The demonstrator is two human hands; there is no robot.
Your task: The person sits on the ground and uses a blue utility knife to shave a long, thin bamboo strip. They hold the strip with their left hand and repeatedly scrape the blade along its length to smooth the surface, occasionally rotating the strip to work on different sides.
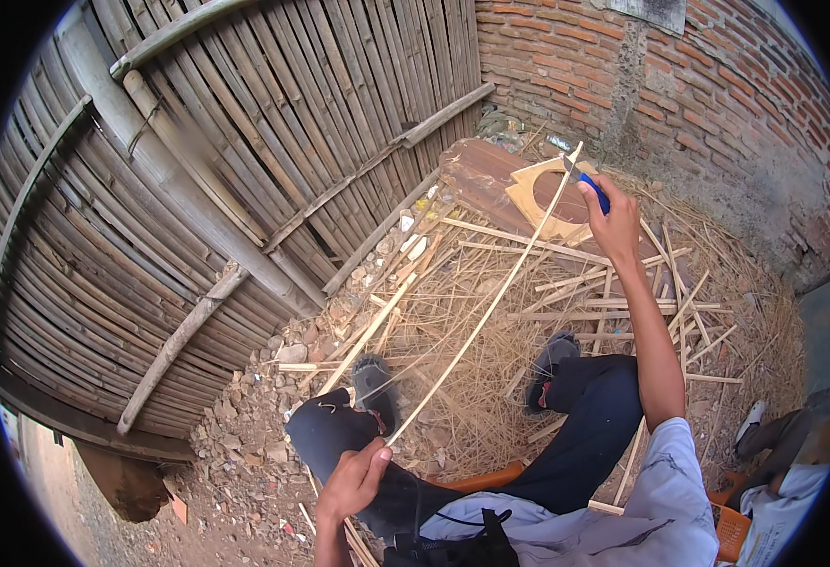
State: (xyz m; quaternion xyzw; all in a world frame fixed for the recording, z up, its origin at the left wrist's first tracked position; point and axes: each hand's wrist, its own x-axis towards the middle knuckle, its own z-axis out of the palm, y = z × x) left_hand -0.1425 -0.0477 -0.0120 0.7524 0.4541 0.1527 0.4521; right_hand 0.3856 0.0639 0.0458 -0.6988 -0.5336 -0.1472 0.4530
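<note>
A long thin bamboo strip (481, 323) runs slantwise across my view, from low at the left to high at the right. Its lower end is pinched in my left hand (356, 480), above my left knee. Out at arm's length, my right hand (611, 219) is wrapped round the blue handle of a knife (592, 189). The knife's blade lies against the strip near its far end; whether it cuts into the strip I cannot tell. Beyond that end, a pale board with a round hole (525, 187) rests on a brown wooden panel (479, 175).
Thin shavings (476, 312) and several cut strips (613, 304) litter the ground around my feet. A bamboo fence (339, 94) stands at the left, a brick wall (566, 66) at the back right. Another person's leg (774, 444) shows at the right, beside an orange plastic seat (731, 531).
</note>
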